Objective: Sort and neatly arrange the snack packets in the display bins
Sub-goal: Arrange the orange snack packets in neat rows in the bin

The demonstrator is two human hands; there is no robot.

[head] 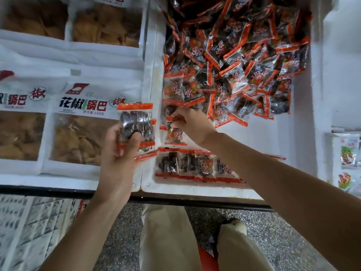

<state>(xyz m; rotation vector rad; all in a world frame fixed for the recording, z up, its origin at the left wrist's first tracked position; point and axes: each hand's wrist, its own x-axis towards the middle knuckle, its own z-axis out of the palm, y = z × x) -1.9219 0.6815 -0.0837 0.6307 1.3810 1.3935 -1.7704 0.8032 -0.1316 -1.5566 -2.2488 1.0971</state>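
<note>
1. L hand (pixel 119 153) gripped a small stack of packets (pixel 136 124), thumb across the clear front, fingers behind. Orange seals showed at top & bottom. The stack was held upright over the seam betw. two bins.
2. R hand (pixel 191 126), at 3 o'clock from the stack, pinched a single packet (pixel 175 134) by its orange top edge, fingers curled round it. That packet stood by the L wall of the white foam bin (pixel 195 189).
3. At 6 o'clock from the R hand, a row of packets (pixel 195 166) lay side by side along the bin's near wall, partly under the R forearm.
4. From 12 to 2 o'clock of the R hand, a loose heap (pixel 244 65) of like packets, dark w/ orange edges, filled the bin's far part, jumbled at all angles.
5. At 9 o'clock, the next bin held large bags (pixel 82 124) w/ white labels & pale brown contents.
6. At 3 o'clock, by the frame edge, were small packets (pixel 348 153) w/ green & red print.
7. At 6 o'clock, below the shelf edge, were pale trousers (pixel 166 241) & speckled floor (pixel 121 231).
</note>
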